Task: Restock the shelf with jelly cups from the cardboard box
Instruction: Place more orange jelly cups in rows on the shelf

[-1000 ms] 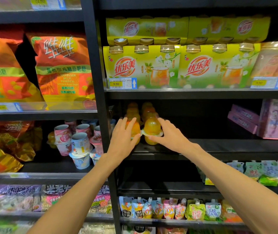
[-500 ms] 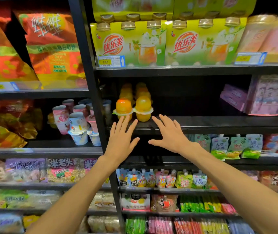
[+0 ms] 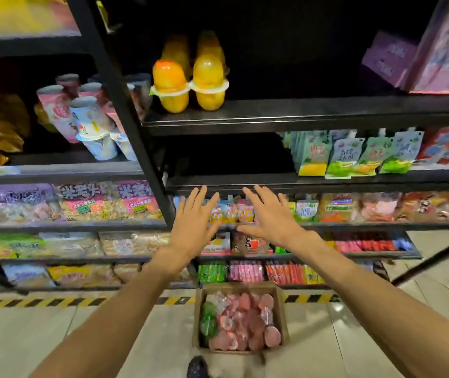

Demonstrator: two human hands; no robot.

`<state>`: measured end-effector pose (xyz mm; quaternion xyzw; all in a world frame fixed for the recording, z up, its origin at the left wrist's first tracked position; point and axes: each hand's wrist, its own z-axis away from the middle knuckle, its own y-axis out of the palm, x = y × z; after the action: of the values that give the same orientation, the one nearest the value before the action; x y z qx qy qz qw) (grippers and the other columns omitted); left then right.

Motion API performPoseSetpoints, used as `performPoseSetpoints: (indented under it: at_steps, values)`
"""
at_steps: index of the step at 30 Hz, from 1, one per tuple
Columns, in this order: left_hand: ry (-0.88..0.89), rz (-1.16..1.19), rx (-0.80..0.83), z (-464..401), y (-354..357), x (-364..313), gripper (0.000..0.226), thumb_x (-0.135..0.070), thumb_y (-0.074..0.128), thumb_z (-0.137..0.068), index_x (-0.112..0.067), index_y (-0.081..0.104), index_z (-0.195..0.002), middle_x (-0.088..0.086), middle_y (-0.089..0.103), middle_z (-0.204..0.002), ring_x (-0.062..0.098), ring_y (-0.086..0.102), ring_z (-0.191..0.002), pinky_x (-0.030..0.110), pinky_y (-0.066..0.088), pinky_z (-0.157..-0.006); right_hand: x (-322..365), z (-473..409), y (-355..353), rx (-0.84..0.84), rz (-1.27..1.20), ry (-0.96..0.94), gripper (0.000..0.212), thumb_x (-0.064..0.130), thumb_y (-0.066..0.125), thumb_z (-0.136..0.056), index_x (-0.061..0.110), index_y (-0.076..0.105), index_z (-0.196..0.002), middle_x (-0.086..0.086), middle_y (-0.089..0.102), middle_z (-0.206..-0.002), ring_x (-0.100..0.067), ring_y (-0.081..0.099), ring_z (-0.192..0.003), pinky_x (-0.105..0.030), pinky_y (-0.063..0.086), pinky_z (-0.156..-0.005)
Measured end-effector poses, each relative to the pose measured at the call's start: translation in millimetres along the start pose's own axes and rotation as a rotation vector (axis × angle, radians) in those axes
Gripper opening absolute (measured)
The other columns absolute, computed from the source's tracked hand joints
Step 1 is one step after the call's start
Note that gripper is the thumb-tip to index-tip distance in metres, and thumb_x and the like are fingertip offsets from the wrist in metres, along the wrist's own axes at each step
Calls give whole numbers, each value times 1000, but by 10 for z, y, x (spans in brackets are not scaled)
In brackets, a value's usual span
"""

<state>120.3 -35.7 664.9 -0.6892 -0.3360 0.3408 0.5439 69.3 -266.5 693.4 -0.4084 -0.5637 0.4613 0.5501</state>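
Observation:
Two stacks of orange and yellow jelly cups [image 3: 190, 83] stand at the left end of a dark shelf [image 3: 299, 115], with more behind them. On the floor below sits an open cardboard box [image 3: 282, 317] filled with pink jelly cups [image 3: 245, 323] and a few green ones [image 3: 207, 320]. My left hand [image 3: 192, 227] and my right hand [image 3: 272, 219] hang in the air in front of the lower shelves, both empty with fingers spread. They are well below the orange cups and above the box.
A black upright post [image 3: 125, 105] splits the shelving. Paper drink cups [image 3: 87, 121] stand left of it. Green drink pouches [image 3: 354, 156] fill the shelf below on the right, pink boxes [image 3: 436, 58] at upper right. Yellow-black tape [image 3: 54, 301] marks the tiled floor.
Both hands let go of the orange jelly cups on the shelf and drew back and down, empty. The view tilted down, bringing the cardboard box on the floor into sight.

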Motion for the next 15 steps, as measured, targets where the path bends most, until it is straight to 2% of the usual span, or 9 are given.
performPoseSetpoints:
  at_steps: [2, 4, 7, 8, 11, 15]
  values:
    - [4, 4, 78, 91, 237, -9, 70, -52, 44, -107, -27, 13, -166, 7, 2, -173, 29, 1, -160, 52, 10, -128, -64, 88, 233, 55, -38, 33, 103, 71, 60, -90, 30, 4, -167, -6, 5, -174, -26, 3, -160, -54, 5, -126]
    - [8, 20, 139, 151, 442, -4, 71, -51, 46, -106, -27, 16, -165, 10, 8, -172, 32, 7, -160, 52, 11, -128, -133, 150, 448, 108, -79, 59, 103, 70, 61, -90, 30, 4, -166, -7, 3, -174, -27, 4, -160, -57, 5, -126]
    - [20, 73, 188, 254, 727, -5, 70, -45, 58, -102, -21, 31, -162, 17, 24, -168, 38, 23, -155, 59, 25, -123, -250, 215, 778, 185, -108, 105, 104, 69, 62, -90, 33, 0, -165, -6, 4, -174, -26, 4, -160, -55, 5, -127]
    - [21, 82, 219, 281, 824, 2, 69, -45, 58, -102, -21, 32, -162, 16, 24, -168, 38, 24, -155, 59, 25, -123, -290, 225, 891, 216, -115, 128, 103, 68, 61, -91, 33, -1, -165, -6, 7, -174, -26, 5, -160, -55, 6, -127]
    - [17, 80, 362, 359, 1201, 72, 69, -51, 39, -108, -26, 13, -166, 10, 6, -173, 31, 7, -159, 50, 13, -128, -399, 252, 1246, 261, -137, 188, 102, 70, 60, -90, 31, 3, -166, -6, 12, -173, -26, 10, -159, -54, 9, -127]
    - [7, 159, 452, 520, 1821, 194, 68, -50, 38, -108, -26, 11, -166, 7, 5, -173, 28, 6, -159, 46, 11, -129, -570, 295, 1837, 318, -212, 293, 104, 69, 64, -89, 29, 6, -166, -9, 20, -170, -27, 15, -157, -54, 8, -127]
